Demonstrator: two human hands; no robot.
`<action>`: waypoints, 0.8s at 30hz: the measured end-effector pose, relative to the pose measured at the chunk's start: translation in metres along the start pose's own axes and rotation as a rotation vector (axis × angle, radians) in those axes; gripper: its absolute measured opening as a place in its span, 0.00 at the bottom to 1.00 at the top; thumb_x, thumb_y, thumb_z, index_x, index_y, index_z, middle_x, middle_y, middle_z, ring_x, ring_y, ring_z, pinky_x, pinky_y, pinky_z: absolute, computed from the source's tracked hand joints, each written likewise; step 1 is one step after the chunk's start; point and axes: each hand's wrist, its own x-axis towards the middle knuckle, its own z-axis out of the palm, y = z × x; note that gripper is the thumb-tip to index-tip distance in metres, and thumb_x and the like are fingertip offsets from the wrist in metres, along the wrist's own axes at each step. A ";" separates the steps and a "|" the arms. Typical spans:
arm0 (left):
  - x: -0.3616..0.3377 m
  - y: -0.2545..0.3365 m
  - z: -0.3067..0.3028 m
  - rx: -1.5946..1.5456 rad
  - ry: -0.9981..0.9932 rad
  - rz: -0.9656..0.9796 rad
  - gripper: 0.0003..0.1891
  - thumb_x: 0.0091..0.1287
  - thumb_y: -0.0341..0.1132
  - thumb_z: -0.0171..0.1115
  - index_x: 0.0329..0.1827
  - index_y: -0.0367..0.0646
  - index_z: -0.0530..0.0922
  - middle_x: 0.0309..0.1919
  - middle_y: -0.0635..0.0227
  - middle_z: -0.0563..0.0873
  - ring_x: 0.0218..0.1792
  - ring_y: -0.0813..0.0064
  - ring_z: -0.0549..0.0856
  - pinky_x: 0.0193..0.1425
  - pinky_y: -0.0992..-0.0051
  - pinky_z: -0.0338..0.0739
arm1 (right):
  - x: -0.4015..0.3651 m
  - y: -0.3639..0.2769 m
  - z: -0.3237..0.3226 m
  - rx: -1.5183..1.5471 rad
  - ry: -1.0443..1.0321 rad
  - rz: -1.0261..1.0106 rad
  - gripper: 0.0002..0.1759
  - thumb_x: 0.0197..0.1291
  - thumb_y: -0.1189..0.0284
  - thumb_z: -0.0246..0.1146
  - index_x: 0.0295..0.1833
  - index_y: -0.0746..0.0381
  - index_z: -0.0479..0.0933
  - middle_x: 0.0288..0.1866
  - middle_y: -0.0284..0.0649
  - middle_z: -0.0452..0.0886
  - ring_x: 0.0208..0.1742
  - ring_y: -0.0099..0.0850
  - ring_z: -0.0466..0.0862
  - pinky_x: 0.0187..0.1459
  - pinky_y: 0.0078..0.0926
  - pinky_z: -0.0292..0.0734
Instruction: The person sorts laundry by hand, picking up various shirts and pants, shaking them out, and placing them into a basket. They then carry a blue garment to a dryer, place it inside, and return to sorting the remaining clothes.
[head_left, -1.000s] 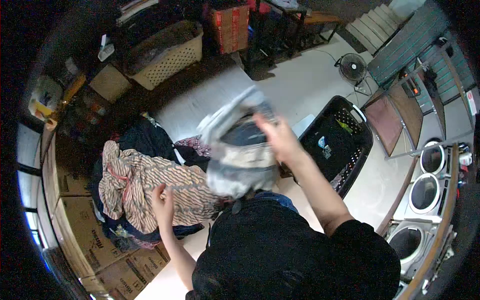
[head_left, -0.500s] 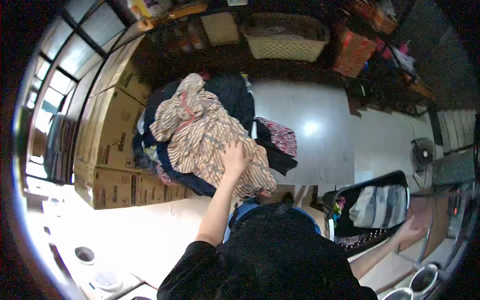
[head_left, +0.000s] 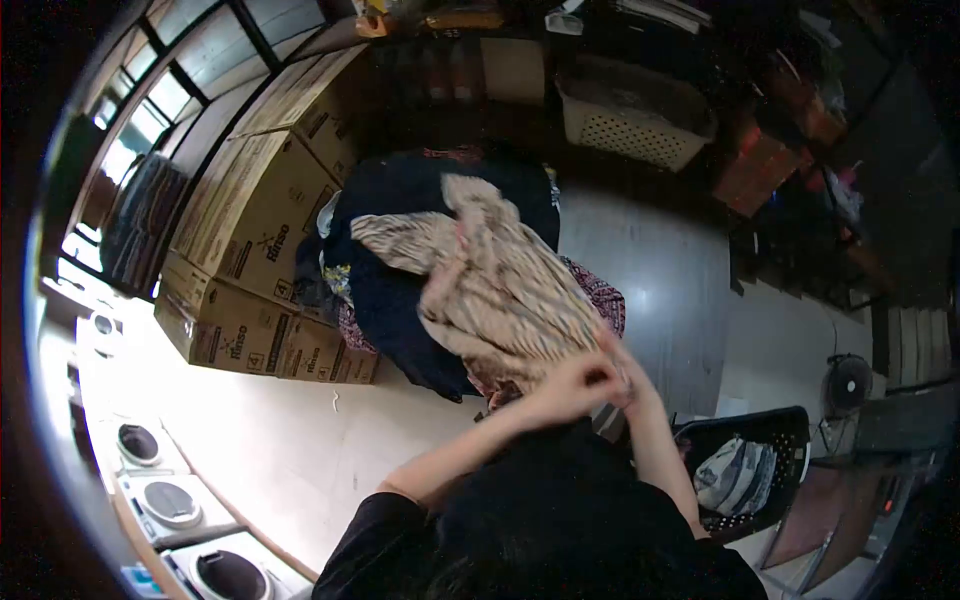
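Note:
A tan patterned garment (head_left: 500, 285) lies stretched over a pile of dark clothes (head_left: 385, 310), its near end drawn toward my body. My left hand (head_left: 572, 388) has its fingers curled in at that near end. Right beside it, my right hand (head_left: 622, 372) is at the garment's edge, somewhat blurred, and its fingertips cannot be made out clearly. Pink-patterned cloth (head_left: 602, 297) shows under the garment on the right.
Cardboard boxes (head_left: 270, 225) stand at the left. A black basket (head_left: 790, 440) with folded cloth is at the lower right, near a fan (head_left: 848, 385). A cream basket (head_left: 635, 140) sits behind the grey table (head_left: 670, 270). Front-loading machines (head_left: 170, 500) line the lower left.
My right hand has come from beside the black basket to the garment. My left hand has moved down to its near end. The garment is drawn nearer and narrower, and the view has shifted.

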 end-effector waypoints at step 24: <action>0.017 0.061 -0.216 -0.531 0.546 0.173 0.15 0.74 0.40 0.56 0.55 0.42 0.78 0.51 0.66 0.84 0.51 0.72 0.83 0.56 0.70 0.77 | -0.124 -0.107 -0.026 -0.159 0.064 -0.739 0.28 0.70 0.54 0.55 0.61 0.68 0.72 0.58 0.46 0.78 0.61 0.36 0.77 0.62 0.39 0.71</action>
